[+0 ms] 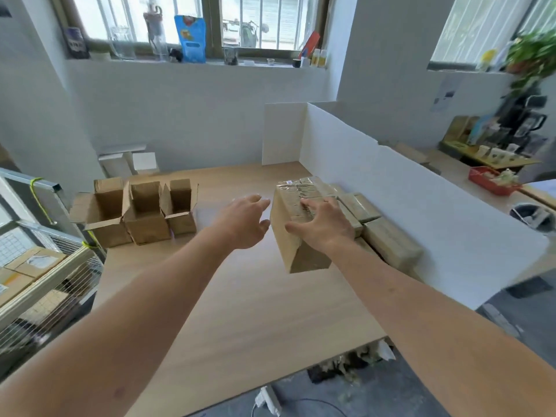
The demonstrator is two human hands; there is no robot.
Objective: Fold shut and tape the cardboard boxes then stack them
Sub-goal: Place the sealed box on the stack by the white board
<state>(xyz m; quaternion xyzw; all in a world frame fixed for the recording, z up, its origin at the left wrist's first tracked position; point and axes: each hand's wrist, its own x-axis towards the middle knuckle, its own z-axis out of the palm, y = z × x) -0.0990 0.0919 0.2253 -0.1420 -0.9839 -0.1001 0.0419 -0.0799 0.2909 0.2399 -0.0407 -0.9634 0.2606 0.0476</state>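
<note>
A taped cardboard box [296, 233] stands at the middle right of the wooden table [240, 296]. My right hand [323, 225] rests on its top with fingers spread and the thumb against its near side. My left hand [245, 221] hovers just left of the box, fingers relaxed, holding nothing. Behind and right of the box lies a group of several taped boxes [388, 242] along the white partition. Three untaped boxes [144, 212] with flaps up stand at the table's left.
A white partition [406, 212] runs along the table's right side and back. A wire cage with boxes [39, 275] stands left of the table. The window sill [192, 60] holds bottles and a blue bag. A red tray [489, 182] sits beyond the partition.
</note>
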